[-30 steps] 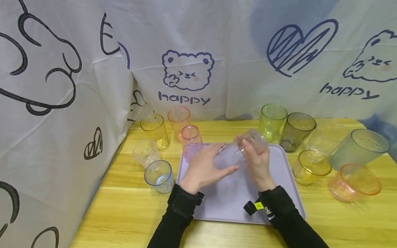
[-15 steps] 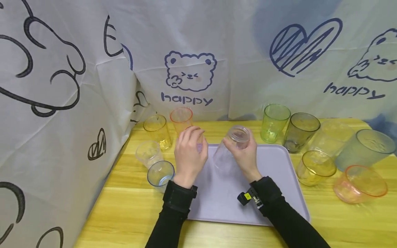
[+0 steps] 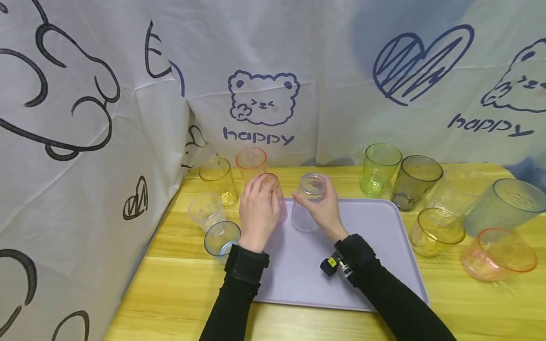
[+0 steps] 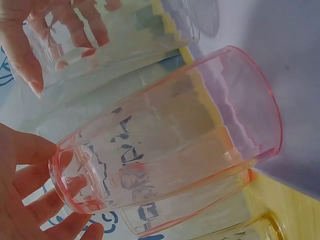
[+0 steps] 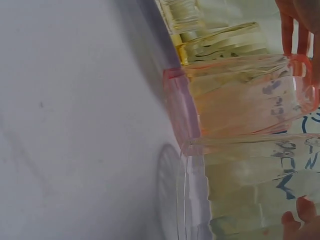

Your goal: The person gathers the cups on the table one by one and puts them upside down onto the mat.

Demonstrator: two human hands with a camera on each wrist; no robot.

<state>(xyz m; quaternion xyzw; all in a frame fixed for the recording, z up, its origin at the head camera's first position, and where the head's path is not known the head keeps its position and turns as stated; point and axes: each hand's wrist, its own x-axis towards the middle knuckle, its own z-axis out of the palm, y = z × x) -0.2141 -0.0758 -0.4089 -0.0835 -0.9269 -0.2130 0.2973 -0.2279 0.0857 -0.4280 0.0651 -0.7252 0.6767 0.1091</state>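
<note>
A pink-rimmed clear cup (image 3: 281, 208) stands upside down on the lilac tray (image 3: 298, 279) near its back left corner. My left hand (image 3: 258, 213) holds it at the base, fingers curled round the raised end, as the left wrist view shows. Beside it, a colourless cup (image 3: 304, 220) is also upside down, gripped near its base by my right hand (image 3: 324, 208). Its wide rim is at the tray surface; whether it touches I cannot tell. In the right wrist view the colourless cup (image 5: 240, 185) and pink cup (image 5: 225, 100) are side by side, very close.
Left of the tray are a yellow cup (image 3: 218, 182), an orange-red-rimmed cup (image 3: 251, 163), a short clear cup (image 3: 206, 210) and a blue cup (image 3: 222, 237). Right of it stand a green cup (image 3: 379, 170), a grey cup (image 3: 414, 184) and several others. A printed cloth (image 3: 315, 71) hangs behind.
The colourless cup, held tilted between both hands, was turned base-up and lowered to the tray by my right hand. My left hand moved left to the pink cup.
</note>
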